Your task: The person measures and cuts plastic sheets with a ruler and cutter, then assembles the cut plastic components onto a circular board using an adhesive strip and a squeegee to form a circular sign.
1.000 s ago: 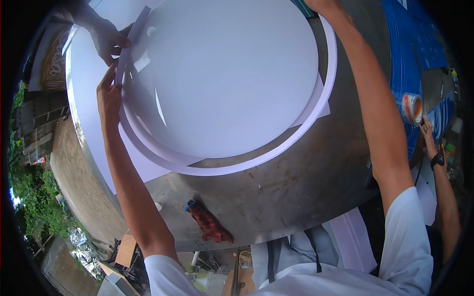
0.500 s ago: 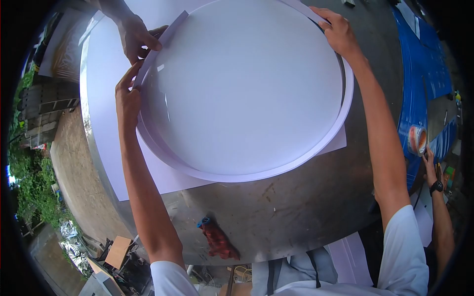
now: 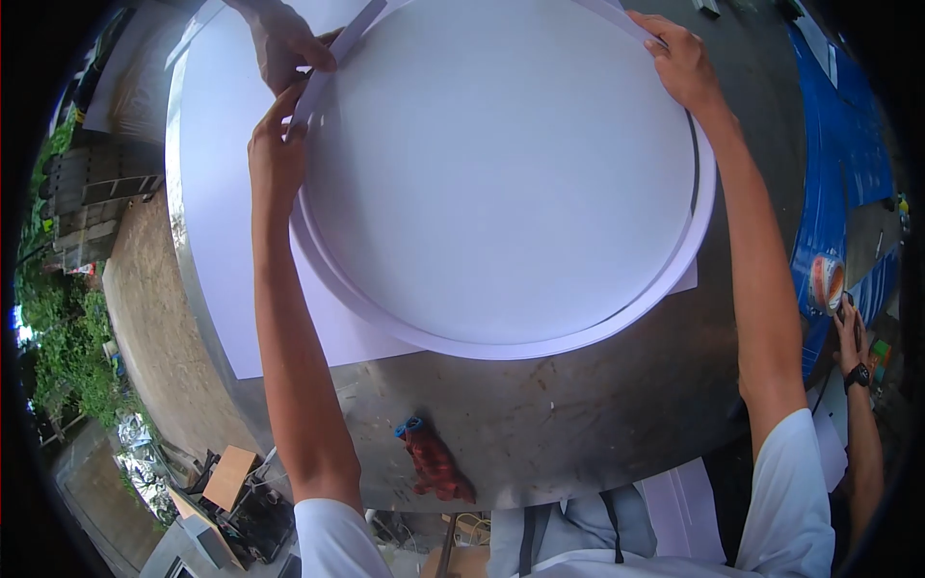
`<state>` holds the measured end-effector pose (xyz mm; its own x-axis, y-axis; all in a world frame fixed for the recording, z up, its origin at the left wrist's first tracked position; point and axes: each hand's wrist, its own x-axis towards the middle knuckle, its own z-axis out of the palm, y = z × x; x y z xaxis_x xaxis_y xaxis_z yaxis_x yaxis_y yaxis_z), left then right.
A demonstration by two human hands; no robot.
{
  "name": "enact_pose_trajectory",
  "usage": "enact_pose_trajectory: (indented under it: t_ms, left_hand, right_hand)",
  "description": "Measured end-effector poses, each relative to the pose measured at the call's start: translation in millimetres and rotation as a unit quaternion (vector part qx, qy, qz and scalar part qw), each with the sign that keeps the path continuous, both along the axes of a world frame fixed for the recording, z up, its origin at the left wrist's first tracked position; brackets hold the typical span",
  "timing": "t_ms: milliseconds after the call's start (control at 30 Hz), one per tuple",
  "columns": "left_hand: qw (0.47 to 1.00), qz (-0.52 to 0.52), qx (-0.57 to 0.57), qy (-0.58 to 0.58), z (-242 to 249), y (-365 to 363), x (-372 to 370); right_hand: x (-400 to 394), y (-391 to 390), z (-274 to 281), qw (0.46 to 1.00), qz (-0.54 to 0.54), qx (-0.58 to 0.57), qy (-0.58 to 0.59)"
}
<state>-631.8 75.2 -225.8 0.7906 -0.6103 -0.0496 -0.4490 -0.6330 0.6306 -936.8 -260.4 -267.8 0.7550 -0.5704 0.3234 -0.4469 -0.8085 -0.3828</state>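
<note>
A large white round disc lies on a metal table. A long white strip curves around its rim. My left hand pinches the strip at the disc's upper left edge. My right hand presses the strip against the disc's upper right edge. Another person's hand grips the strip's free end just above my left hand.
A white sheet lies under the disc. A red rag rests near the table's front edge. At the right, blue sheeting and a tape roll; another person's hand with a wristwatch is beside it.
The view shifted so the disc sits more fully in frame. Both my hands stay on the strip; the strip now lies closer against the disc's rim.
</note>
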Motion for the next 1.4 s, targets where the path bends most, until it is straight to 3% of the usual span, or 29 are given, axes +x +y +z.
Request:
enact_pose_trajectory:
  t_ms: [67, 133, 200, 367, 467, 533, 633, 700, 767, 833, 1000, 1067, 1200, 1300, 1367, 1400]
  left_hand:
    - [0.995, -0.029, -0.034, -0.094, -12.8, -2.0, 8.9]
    - [0.990, -0.018, -0.029, -0.134, -17.0, -2.5, 15.2]
    - [0.984, -0.014, -0.032, -0.172, -16.7, -1.9, 22.7]
    - [0.996, -0.023, -0.062, -0.064, -6.1, 5.1, 42.5]
    - [0.994, -0.013, -0.102, 0.043, -4.0, 14.2, 37.3]
    - [0.975, 0.042, -0.187, 0.116, -3.1, 25.4, 23.6]
    - [0.895, 0.100, -0.373, 0.224, -23.8, 44.6, 13.1]
    - [0.880, 0.108, -0.409, 0.215, -24.2, 45.4, 2.8]
    - [0.867, 0.116, -0.440, 0.203, -24.7, 43.2, -3.9]
    - [0.887, 0.136, -0.424, 0.120, -28.6, 40.6, -5.4]
    - [0.918, 0.129, -0.366, 0.081, -23.5, 35.1, -10.8]
    - [0.931, 0.129, -0.336, 0.057, -22.8, 33.3, -15.8]
    - [0.944, 0.131, -0.303, 0.003, -20.3, 28.9, -16.8]
    - [0.956, 0.116, -0.268, -0.017, -19.0, 29.1, -18.5]
    - [0.958, 0.115, -0.261, -0.028, -18.6, 27.1, -20.7]
    - [0.960, 0.119, -0.250, -0.033, -19.5, 27.2, -22.9]
  right_hand:
    - [7.0, 15.5, 8.9, 1.000, 0.000, -0.006, 0.018]
    - [17.1, 55.1, 47.7, 0.995, -0.091, 0.041, 0.014]
    - [16.7, 39.9, 41.3, 0.995, -0.086, 0.052, 0.013]
    - [14.6, 36.5, 49.4, 0.978, -0.135, 0.157, 0.021]
    - [-0.6, 25.4, 34.6, 0.978, -0.097, 0.180, -0.043]
    - [-17.5, 19.2, 21.7, 0.898, -0.095, 0.393, -0.176]
    - [-39.6, 30.9, 18.6, 0.866, -0.090, 0.420, -0.254]
    - [-42.5, 45.9, 18.8, 0.849, -0.099, 0.425, -0.297]
    - [-41.7, 57.8, 12.7, 0.735, -0.110, 0.497, -0.449]
    - [-37.8, 71.9, 4.9, 0.741, -0.118, 0.462, -0.473]
    - [-35.6, 84.7, 6.9, 0.770, -0.125, 0.424, -0.460]
    - [-34.5, 87.9, 8.0, 0.864, -0.172, 0.346, -0.323]
    - [-31.0, 89.7, 8.9, 0.876, -0.185, 0.285, -0.343]
    - [-31.4, 91.2, 7.4, 0.912, -0.225, 0.214, -0.268]
    - [-28.0, 92.9, 4.8, 0.942, -0.289, 0.110, -0.130]
    - [-28.4, 94.1, 4.1, 0.940, -0.293, 0.108, -0.135]
